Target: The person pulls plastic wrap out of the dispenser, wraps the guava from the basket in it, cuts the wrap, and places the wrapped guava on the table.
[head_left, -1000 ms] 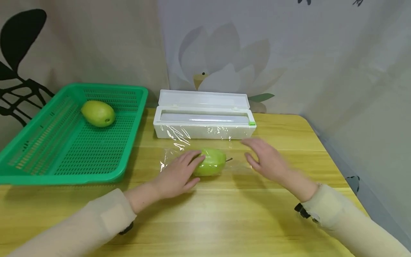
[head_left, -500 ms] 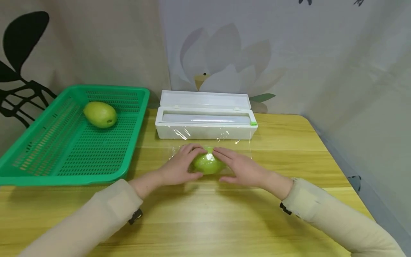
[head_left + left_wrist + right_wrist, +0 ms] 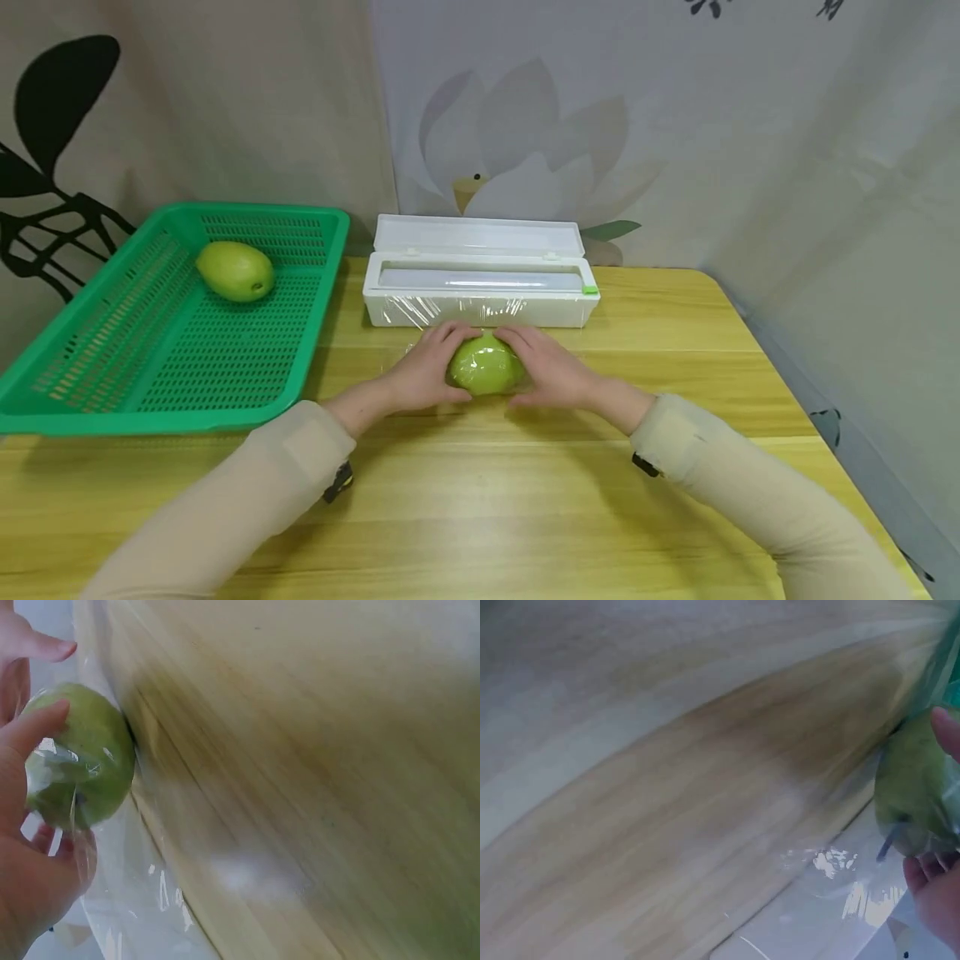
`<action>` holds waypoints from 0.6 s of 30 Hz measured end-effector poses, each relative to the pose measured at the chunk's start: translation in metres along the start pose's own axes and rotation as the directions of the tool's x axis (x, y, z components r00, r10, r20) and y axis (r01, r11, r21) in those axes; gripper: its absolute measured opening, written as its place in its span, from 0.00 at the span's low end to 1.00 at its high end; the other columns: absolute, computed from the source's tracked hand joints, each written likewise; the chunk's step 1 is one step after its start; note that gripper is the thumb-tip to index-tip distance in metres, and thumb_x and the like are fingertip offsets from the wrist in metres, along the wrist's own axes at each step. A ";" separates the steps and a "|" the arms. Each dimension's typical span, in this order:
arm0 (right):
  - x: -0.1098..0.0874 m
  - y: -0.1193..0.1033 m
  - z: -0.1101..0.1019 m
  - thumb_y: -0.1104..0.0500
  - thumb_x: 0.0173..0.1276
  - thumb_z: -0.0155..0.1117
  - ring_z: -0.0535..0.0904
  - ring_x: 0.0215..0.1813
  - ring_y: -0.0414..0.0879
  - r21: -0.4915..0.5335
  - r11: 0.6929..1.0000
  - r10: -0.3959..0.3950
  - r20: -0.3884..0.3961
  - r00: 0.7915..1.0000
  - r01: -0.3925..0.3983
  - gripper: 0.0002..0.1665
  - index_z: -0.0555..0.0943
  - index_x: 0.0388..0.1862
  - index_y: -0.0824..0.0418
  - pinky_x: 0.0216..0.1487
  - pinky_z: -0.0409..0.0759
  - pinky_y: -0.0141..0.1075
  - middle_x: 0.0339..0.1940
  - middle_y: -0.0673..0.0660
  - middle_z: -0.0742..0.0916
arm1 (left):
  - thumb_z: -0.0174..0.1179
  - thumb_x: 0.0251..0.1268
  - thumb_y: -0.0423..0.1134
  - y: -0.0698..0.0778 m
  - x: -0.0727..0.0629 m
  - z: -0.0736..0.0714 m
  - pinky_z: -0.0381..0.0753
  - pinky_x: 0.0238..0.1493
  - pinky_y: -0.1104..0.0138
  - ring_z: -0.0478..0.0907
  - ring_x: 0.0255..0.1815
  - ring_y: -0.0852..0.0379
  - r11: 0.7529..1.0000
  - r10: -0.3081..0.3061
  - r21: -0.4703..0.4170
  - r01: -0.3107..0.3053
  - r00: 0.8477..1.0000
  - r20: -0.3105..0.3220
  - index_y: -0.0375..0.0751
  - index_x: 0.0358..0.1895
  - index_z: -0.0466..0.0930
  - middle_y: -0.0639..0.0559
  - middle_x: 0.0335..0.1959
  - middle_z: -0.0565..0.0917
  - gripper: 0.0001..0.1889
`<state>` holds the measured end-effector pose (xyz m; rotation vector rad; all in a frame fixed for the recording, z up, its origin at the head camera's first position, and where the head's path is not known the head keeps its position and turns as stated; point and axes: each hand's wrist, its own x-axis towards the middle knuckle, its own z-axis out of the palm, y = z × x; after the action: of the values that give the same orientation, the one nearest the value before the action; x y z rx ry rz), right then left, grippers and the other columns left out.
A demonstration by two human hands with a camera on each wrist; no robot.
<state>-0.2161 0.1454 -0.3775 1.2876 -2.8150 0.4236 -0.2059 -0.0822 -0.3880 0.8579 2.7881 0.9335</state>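
Note:
A green pear with a thin dark stem lies on the table, wrapped under clear cling film. My left hand grips its left side, fingers over the far side and thumb at the near side. From the right, my right hand holds it the same way. The stem end of the pear shows in the right wrist view. Film runs back from the pear to the front of a white cling film dispenser, whose lid stands raised with the roll inside.
A green plastic basket stands on the left, with another green fruit in it. The wooden table meets a printed cloth backdrop behind the dispenser. A green slider sits at the dispenser's right end.
My right hand has come in from the right and taken hold of the pear. The pear has turned, its stem no longer visible from the head, and both hands have moved slightly toward the dispenser.

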 end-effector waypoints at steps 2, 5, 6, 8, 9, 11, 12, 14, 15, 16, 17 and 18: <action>0.003 0.002 0.002 0.52 0.42 0.80 0.64 0.67 0.57 -0.005 1.000 -0.012 -0.028 1.000 0.012 0.57 0.59 0.67 0.69 0.69 0.64 0.49 0.65 0.64 0.68 | 0.73 0.44 0.40 -0.001 0.002 0.000 0.63 0.66 0.46 0.60 0.67 0.44 1.000 -0.008 0.003 0.008 1.000 0.000 0.43 0.67 0.60 0.44 0.64 0.64 0.44; 0.007 0.006 0.006 0.55 0.42 0.80 0.66 0.64 0.56 -0.018 1.000 -0.022 -0.059 0.998 0.021 0.55 0.61 0.65 0.69 0.67 0.67 0.48 0.62 0.64 0.71 | 0.71 0.46 0.40 -0.001 0.005 -0.002 0.64 0.66 0.47 0.61 0.66 0.44 1.000 -0.026 -0.004 0.026 1.000 0.007 0.43 0.68 0.60 0.43 0.65 0.64 0.43; 0.008 0.007 0.007 0.56 0.43 0.79 0.67 0.64 0.56 -0.014 1.000 -0.016 -0.060 0.998 0.016 0.53 0.61 0.65 0.69 0.67 0.67 0.48 0.62 0.64 0.71 | 0.71 0.46 0.41 -0.001 0.006 -0.002 0.64 0.66 0.47 0.62 0.65 0.44 0.999 -0.032 -0.006 0.032 0.999 0.012 0.43 0.68 0.59 0.43 0.65 0.64 0.43; 0.011 0.009 0.008 0.58 0.43 0.79 0.67 0.63 0.55 0.013 1.000 0.003 -0.058 0.998 -0.002 0.51 0.62 0.64 0.69 0.66 0.68 0.47 0.60 0.63 0.72 | 0.70 0.47 0.41 -0.002 0.007 -0.003 0.65 0.66 0.48 0.62 0.65 0.44 0.999 -0.037 -0.017 0.038 0.999 0.018 0.43 0.68 0.59 0.43 0.65 0.64 0.42; 0.013 0.010 0.007 0.59 0.44 0.79 0.68 0.62 0.55 0.037 0.999 0.018 -0.058 0.998 -0.015 0.50 0.62 0.64 0.69 0.66 0.68 0.47 0.60 0.64 0.73 | 0.70 0.47 0.41 -0.002 0.008 -0.004 0.64 0.66 0.48 0.62 0.65 0.44 0.999 -0.039 -0.024 0.039 0.999 0.020 0.42 0.68 0.59 0.42 0.65 0.64 0.43; 0.015 0.012 0.007 0.61 0.43 0.79 0.69 0.61 0.56 0.089 0.995 0.048 -0.062 0.997 -0.042 0.49 0.63 0.63 0.69 0.65 0.69 0.48 0.58 0.64 0.74 | 0.70 0.47 0.41 -0.003 0.009 -0.005 0.63 0.67 0.48 0.62 0.66 0.44 0.998 -0.046 -0.042 0.047 0.999 0.022 0.40 0.68 0.57 0.41 0.66 0.64 0.43; 0.016 0.012 0.007 0.61 0.42 0.79 0.70 0.60 0.56 0.109 0.992 0.064 -0.063 0.996 -0.057 0.49 0.63 0.62 0.69 0.65 0.70 0.48 0.58 0.64 0.74 | 0.70 0.47 0.40 -0.004 0.009 -0.005 0.63 0.67 0.48 0.62 0.66 0.43 0.997 -0.053 -0.054 0.054 0.998 0.023 0.38 0.68 0.57 0.40 0.66 0.64 0.43; 0.018 0.013 0.007 0.63 0.41 0.78 0.71 0.60 0.56 0.148 0.985 0.094 -0.065 0.993 -0.084 0.48 0.63 0.60 0.69 0.65 0.70 0.47 0.57 0.65 0.74 | 0.70 0.47 0.40 -0.005 0.010 -0.006 0.62 0.68 0.49 0.63 0.66 0.42 0.994 -0.069 -0.083 0.071 0.997 0.026 0.35 0.68 0.55 0.38 0.65 0.64 0.44; 0.018 0.014 0.007 0.63 0.41 0.78 0.71 0.59 0.56 0.158 0.983 0.104 -0.066 0.992 -0.092 0.47 0.64 0.59 0.70 0.64 0.70 0.47 0.57 0.65 0.73 | 0.70 0.47 0.40 -0.005 0.011 -0.007 0.63 0.68 0.49 0.64 0.66 0.42 0.992 -0.081 -0.095 0.084 0.996 0.031 0.34 0.67 0.55 0.38 0.65 0.64 0.44; 0.018 0.014 0.007 0.63 0.41 0.78 0.71 0.59 0.56 0.161 0.982 0.111 -0.067 0.992 -0.099 0.47 0.64 0.59 0.70 0.65 0.70 0.47 0.57 0.65 0.73 | 0.70 0.48 0.40 -0.005 0.011 -0.007 0.63 0.68 0.50 0.64 0.65 0.42 0.990 -0.090 -0.105 0.093 0.995 0.035 0.33 0.67 0.55 0.38 0.65 0.65 0.44; 0.018 0.014 0.007 0.63 0.41 0.79 0.71 0.59 0.57 0.165 0.981 0.118 -0.069 0.991 -0.105 0.46 0.65 0.58 0.70 0.64 0.71 0.47 0.56 0.65 0.72 | 0.70 0.48 0.40 -0.005 0.011 -0.008 0.64 0.68 0.50 0.65 0.65 0.42 0.989 -0.096 -0.113 0.099 0.995 0.039 0.33 0.66 0.56 0.37 0.64 0.65 0.43; 0.018 0.015 0.007 0.63 0.41 0.78 0.71 0.59 0.56 0.170 0.979 0.127 -0.070 0.989 -0.114 0.46 0.65 0.58 0.70 0.65 0.70 0.46 0.56 0.65 0.71 | 0.70 0.48 0.40 -0.006 0.011 -0.008 0.64 0.67 0.51 0.66 0.64 0.42 0.987 -0.099 -0.120 0.104 0.994 0.041 0.33 0.66 0.56 0.38 0.63 0.66 0.42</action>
<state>-0.2385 0.1393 -0.3859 1.0988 -2.8512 0.7105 -0.2203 -0.0844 -0.3835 0.7014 2.6835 1.0490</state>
